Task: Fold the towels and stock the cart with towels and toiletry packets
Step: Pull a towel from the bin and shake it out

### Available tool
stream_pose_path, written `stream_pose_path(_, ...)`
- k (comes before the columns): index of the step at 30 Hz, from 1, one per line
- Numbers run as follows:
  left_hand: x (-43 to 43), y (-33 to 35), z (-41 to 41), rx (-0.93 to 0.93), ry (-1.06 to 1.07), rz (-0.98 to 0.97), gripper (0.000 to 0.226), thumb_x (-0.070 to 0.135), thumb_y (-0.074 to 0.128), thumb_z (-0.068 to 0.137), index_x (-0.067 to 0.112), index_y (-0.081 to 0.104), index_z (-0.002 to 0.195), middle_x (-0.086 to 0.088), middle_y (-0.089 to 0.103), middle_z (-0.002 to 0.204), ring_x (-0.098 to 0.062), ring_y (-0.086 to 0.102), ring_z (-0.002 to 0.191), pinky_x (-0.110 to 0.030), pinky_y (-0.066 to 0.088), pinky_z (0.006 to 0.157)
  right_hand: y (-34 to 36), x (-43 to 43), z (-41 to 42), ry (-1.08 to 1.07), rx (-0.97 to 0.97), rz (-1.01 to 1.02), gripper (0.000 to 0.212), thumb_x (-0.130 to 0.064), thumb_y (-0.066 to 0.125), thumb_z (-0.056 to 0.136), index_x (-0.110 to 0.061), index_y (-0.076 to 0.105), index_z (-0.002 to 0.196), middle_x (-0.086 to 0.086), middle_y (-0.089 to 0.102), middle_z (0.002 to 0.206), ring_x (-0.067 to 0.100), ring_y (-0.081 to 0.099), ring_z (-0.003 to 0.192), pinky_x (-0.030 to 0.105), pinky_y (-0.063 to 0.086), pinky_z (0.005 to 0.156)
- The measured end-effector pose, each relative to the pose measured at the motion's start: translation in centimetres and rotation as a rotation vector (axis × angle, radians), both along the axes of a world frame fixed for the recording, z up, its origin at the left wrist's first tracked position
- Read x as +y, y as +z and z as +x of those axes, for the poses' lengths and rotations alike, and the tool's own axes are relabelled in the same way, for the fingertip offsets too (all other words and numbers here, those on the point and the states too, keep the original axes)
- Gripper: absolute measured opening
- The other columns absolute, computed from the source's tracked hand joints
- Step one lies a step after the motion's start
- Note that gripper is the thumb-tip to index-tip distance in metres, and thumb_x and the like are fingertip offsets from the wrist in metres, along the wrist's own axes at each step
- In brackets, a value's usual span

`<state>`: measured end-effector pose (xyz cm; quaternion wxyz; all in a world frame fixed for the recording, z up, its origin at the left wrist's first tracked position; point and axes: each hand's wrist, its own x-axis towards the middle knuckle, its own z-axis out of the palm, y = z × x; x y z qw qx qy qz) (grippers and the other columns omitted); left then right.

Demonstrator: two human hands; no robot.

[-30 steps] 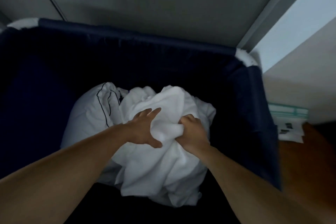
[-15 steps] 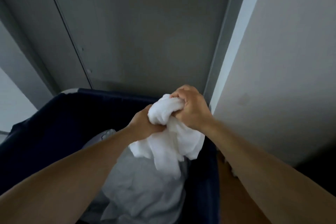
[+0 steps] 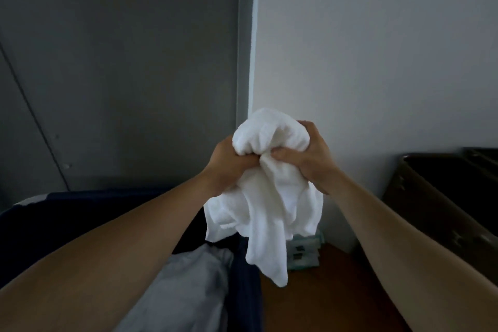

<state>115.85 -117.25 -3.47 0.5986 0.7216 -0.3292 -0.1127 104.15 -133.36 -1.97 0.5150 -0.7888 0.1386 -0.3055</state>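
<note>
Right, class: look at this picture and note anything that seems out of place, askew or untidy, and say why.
The white towel is a crumpled wad gripped by the left hand and right hand, its loose end dangling. Stacked packets sit low in the wall corner, partly hidden behind it. Nothing looks spilled or damaged.

Single head-worn wide-angle view, forward and slightly down, near a wall corner point(image 3: 252, 35).

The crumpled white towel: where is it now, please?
The towel hangs mid head view, gripped by left hand and right hand, above the right edge of the navy fabric bin.
</note>
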Motion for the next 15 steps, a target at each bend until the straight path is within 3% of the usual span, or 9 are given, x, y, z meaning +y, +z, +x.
stream_pose_path(3, -3.1, -1.9, -3.3, 0.007, -0.104, 0.057, 0.05, 0.02, 0.08, 0.077, 0.021, 0.062, 0.124, 0.004, 0.07, 0.112, -0.016, 0.066, 0.107, -0.039, 0.055, 0.092, -1.0, -1.7, -3.9, -0.24, -0.007, -0.018, 0.048, -0.016, 0.084, 0.068, -0.024, 0.055, 0.106, -0.006, 0.067, 0.094, 0.012, 0.066, 0.087, 0.031, 0.053, 0.072)
stream_pose_path(5, -5.1, -3.5, -5.4, -0.011, -0.156, 0.108, 0.052, 0.025, 0.079, 0.077, 0.013, 0.06, 0.124, 0.003, 0.067, 0.112, -0.02, 0.065, 0.11, -0.038, 0.053, 0.095, -2.1, -2.9, -6.6, -0.305, -0.015, -0.033, 0.043, -0.014, 0.083, 0.068, -0.026, 0.054, 0.099, -0.007, 0.066, 0.088, 0.007, 0.063, 0.079, 0.027, 0.05, 0.068)
stream_pose_path(8, -7.5, -5.2, -8.5, -0.068, -0.237, 0.236, 0.049, 0.032, 0.076, 0.085, 0.017, 0.058, 0.127, 0.005, 0.065, 0.114, -0.015, 0.064, 0.109, -0.024, 0.05, 0.09, -3.7, -4.8, -10.3, -0.363, 0.027, -0.079, 0.043, -0.022, 0.083, 0.062, -0.035, 0.051, 0.088, -0.013, 0.064, 0.086, -0.002, 0.06, 0.075, 0.017, 0.044, 0.061)
stream_pose_path(11, -9.3, -6.7, -10.6, -0.033, -0.404, 0.47, 0.055, 0.031, 0.073, 0.088, 0.021, 0.05, 0.137, 0.008, 0.06, 0.127, -0.006, 0.057, 0.106, -0.01, 0.044, 0.078, -6.5, -7.7, -12.9, -0.39, 0.114, -0.115, 0.05, -0.02, 0.087, 0.061, -0.033, 0.054, 0.097, -0.007, 0.065, 0.095, 0.01, 0.063, 0.085, 0.026, 0.049, 0.071)
stream_pose_path(12, -9.8, -7.2, -11.0, 0.075, -0.492, 0.55, 0.055, 0.028, 0.072, 0.088, 0.023, 0.049, 0.138, 0.01, 0.06, 0.128, -0.007, 0.059, 0.106, -0.014, 0.048, 0.08, -7.9, -8.7, -13.7, -0.388, 0.134, -0.124, 0.053, -0.019, 0.088, 0.06, -0.031, 0.055, 0.1, -0.005, 0.064, 0.098, 0.013, 0.062, 0.088, 0.028, 0.049, 0.074)
stream_pose_path(13, -10.3, -7.8, -11.1, 0.237, -0.578, 0.606, 0.051, 0.024, 0.07, 0.089, 0.022, 0.052, 0.137, 0.006, 0.063, 0.126, -0.013, 0.062, 0.108, -0.025, 0.055, 0.086, -9.3, -9.6, -14.6, -0.381, 0.151, -0.134, 0.054, -0.018, 0.088, 0.06, -0.031, 0.055, 0.099, -0.005, 0.062, 0.1, 0.014, 0.061, 0.089, 0.028, 0.048, 0.075)
stream_pose_path(15, -11.6, -9.0, -11.2, 0.542, -0.674, 0.577, 0.039, 0.024, 0.063, 0.09, 0.011, 0.059, 0.126, -0.009, 0.066, 0.121, -0.029, 0.065, 0.106, -0.054, 0.051, 0.098, -12.6, -11.6, -16.1, -0.336, 0.186, -0.187, 0.054, -0.014, 0.087, 0.059, -0.032, 0.053, 0.095, -0.007, 0.055, 0.1, 0.015, 0.057, 0.087, 0.025, 0.042, 0.069)
